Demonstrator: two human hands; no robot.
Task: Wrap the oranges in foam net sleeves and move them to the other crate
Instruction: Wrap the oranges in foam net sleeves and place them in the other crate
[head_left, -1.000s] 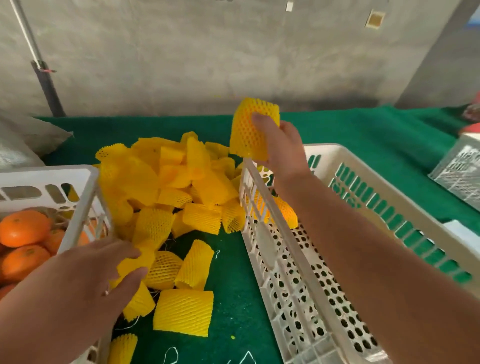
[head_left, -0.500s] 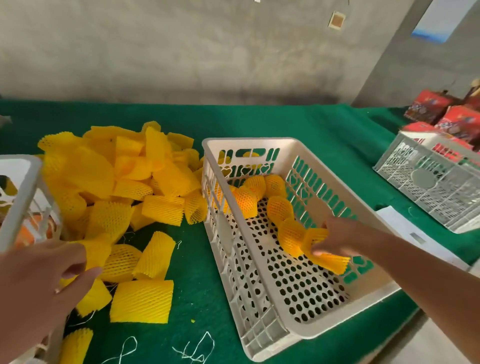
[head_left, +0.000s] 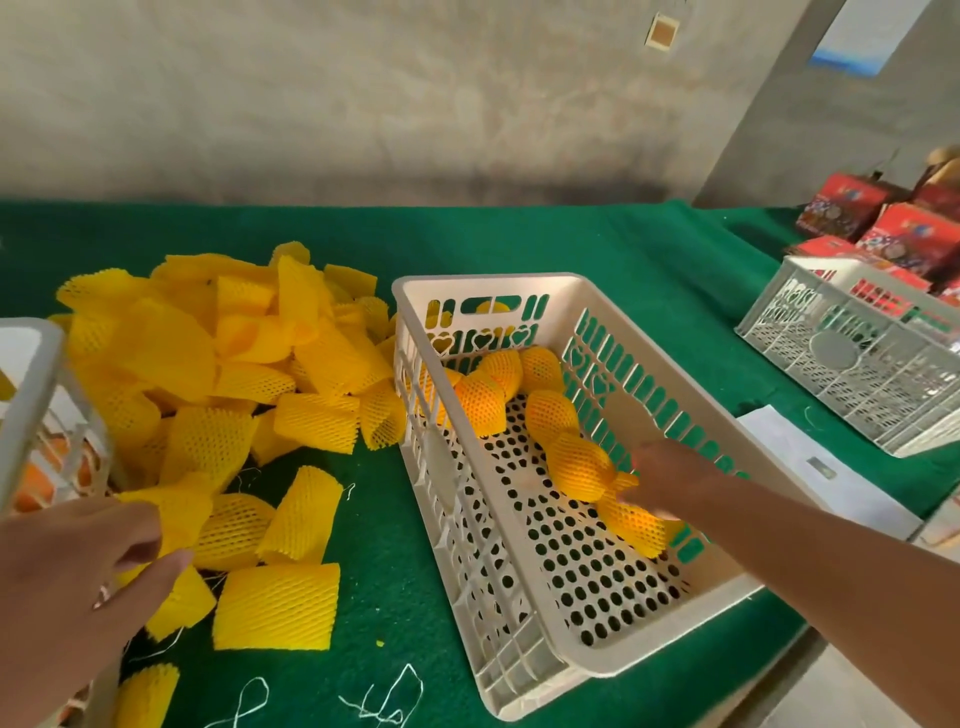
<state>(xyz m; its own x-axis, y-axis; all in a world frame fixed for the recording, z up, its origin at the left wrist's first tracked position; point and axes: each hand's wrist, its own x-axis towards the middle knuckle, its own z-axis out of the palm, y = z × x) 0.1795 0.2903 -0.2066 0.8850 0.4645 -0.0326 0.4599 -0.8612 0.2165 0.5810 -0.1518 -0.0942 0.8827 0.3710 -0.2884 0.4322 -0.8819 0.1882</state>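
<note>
R hand (head_left: 670, 480) in crate (head_left: 597, 660), by R wall, fingers on wrapped orange (head_left: 631, 522); sleeve axis runs diagonal, near end toward R corner. L hand (head_left: 78, 582) loose, holds nothing, over sleeves (head_left: 218, 364).

Hidden and cut-off parts, head view

Left crate (head_left: 31, 395) cropped by the left edge, oranges (head_left: 36, 478) glimpsed only through its slats. Right hand (head_left: 670, 483) fingertips hidden behind a wrapped orange (head_left: 631, 522); grip unclear. Red boxes (head_left: 904, 234) at upper right blurred, print unreadable, cut by the edge.
</note>
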